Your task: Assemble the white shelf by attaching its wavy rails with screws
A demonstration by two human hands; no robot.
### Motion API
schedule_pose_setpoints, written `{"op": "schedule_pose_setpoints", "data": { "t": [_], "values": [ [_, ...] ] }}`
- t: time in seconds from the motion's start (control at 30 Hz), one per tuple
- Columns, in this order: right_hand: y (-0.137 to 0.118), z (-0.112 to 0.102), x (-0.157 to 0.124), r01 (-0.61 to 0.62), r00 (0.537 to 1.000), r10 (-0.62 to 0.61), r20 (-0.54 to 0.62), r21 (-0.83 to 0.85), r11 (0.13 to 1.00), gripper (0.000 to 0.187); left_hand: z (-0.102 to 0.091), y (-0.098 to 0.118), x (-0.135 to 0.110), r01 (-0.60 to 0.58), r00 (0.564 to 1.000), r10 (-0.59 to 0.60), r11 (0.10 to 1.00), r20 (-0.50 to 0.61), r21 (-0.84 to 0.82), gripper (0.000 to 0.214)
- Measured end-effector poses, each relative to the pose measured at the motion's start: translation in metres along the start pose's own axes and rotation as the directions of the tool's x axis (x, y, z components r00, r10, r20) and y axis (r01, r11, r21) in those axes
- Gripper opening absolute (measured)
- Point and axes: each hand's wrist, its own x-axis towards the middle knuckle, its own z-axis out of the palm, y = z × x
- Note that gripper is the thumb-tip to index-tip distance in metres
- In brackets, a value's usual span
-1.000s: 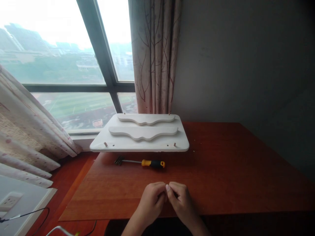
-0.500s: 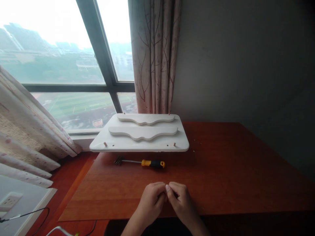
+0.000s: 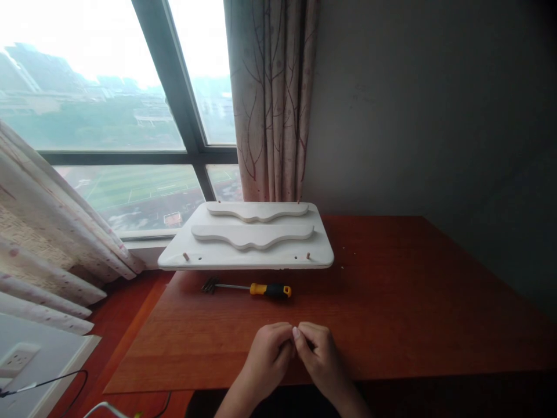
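My left hand (image 3: 270, 346) and my right hand (image 3: 319, 348) rest together at the table's front edge, fingers curled in and knuckles touching. Nothing shows in either fist, though the palms face away from view. Beyond them lies a screwdriver (image 3: 270, 290) with a yellow and black handle, its shaft pointing left. Several dark screws (image 3: 209, 284) cluster at its tip. Farther back is a white board (image 3: 261, 259) with wooden pegs near its corners. Two white wavy-edged pieces, a nearer one (image 3: 252, 235) and a farther one (image 3: 259, 211), lie on top of it.
The reddish-brown wooden table (image 3: 404, 302) stretches to the right, with a few small pale specks near the board. A window (image 3: 143, 197) and patterned curtains (image 3: 272, 104) stand behind and to the left. A wall socket (image 3: 18, 360) with a cable is at lower left.
My hands keep the same closed pose. The board, screwdriver and screws stay in place; only the camera's view shifts very slightly.
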Motion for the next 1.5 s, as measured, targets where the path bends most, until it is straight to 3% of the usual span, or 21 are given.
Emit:
{"op": "schedule_pose_setpoints", "data": {
  "t": [1.5],
  "values": [
    [-0.0001,-0.0007,-0.0009,-0.013,1.000,0.012,0.013,0.024,1.000,0.046,-0.0011,0.0028,0.0002,-0.002,1.000,0.002,1.000,-0.002,-0.008,0.024]
  ]
}}
